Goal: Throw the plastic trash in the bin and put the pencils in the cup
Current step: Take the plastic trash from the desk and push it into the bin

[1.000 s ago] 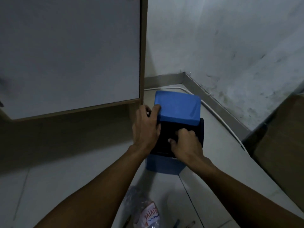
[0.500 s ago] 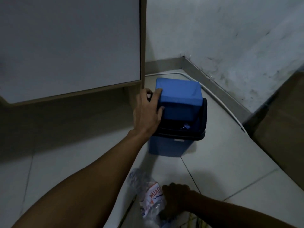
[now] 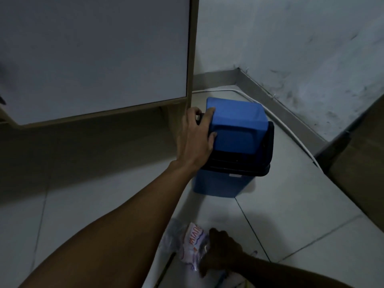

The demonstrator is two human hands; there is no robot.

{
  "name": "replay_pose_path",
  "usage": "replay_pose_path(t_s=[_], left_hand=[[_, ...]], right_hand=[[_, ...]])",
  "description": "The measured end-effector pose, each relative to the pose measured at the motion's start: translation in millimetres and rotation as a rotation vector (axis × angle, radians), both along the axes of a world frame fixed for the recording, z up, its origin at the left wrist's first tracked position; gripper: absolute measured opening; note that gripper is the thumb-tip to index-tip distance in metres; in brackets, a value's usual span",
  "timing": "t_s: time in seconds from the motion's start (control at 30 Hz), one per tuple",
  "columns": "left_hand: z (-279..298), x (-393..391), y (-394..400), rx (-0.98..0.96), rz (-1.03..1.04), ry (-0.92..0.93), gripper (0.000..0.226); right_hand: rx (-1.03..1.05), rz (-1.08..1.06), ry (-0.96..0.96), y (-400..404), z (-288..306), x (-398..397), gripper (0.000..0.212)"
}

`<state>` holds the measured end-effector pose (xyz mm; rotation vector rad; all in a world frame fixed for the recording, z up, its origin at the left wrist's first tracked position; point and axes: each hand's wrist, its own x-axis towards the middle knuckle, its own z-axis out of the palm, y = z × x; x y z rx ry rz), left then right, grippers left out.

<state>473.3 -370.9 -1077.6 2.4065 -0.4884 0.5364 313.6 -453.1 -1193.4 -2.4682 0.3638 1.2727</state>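
Note:
A blue bin point(image 3: 218, 185) with a black rim stands on the floor in the room's corner. Its blue swing lid point(image 3: 239, 125) is tipped up, and my left hand point(image 3: 197, 138) grips the lid's left edge. Low in the view, my right hand point(image 3: 222, 252) closes on a crumpled clear plastic bottle point(image 3: 191, 246) with a white and red label, lying on the floor. A thin dark pencil point(image 3: 166, 267) lies on the tiles just left of the bottle. No cup is in view.
A white table top point(image 3: 93, 59) with a wooden edge overhangs the floor on the left, right beside the bin. A white cable point(image 3: 286, 129) runs along the skirting. A brown cardboard box point(image 3: 357, 163) stands at the right.
My right hand left the bin opening and dropped to the floor, where it now grasps the plastic bottle. My left hand stays on the tipped lid.

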Motion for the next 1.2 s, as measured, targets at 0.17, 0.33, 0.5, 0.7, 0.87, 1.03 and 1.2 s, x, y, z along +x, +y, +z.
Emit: replay_pose_path(t_s=[0.17, 0.33, 0.5, 0.7, 0.87, 1.03, 1.2], left_hand=[[2, -2, 2, -0.022, -0.005, 0.007, 0.06], [7, -3, -3, -0.05, 0.042, 0.011, 0.057], [13, -4, -6, -0.042, 0.096, 0.023, 0.057], [15, -4, -9, -0.053, 0.128, 0.043, 0.061], [14, -3, -8, -0.042, 0.126, 0.027, 0.059], [17, -5, -5, -0.062, 0.108, 0.029, 0.058], [15, 0, 1, -0.118, 0.073, 0.009, 0.056]], right_hand=[[0.045, 0.185, -0.31, -34, 56, 16, 0.08], [0.039, 0.238, -0.531, -82, 140, 27, 0.068], [0.057, 0.267, -0.727, -119, 224, 11, 0.045], [0.045, 0.159, -1.117, -129, 291, -16, 0.039], [-0.243, 0.183, -1.322, -108, 268, -7, 0.044], [-0.392, 0.267, -1.322, -87, 230, 13, 0.044], [-0.45, 0.26, -1.24, -86, 209, 28, 0.059]])
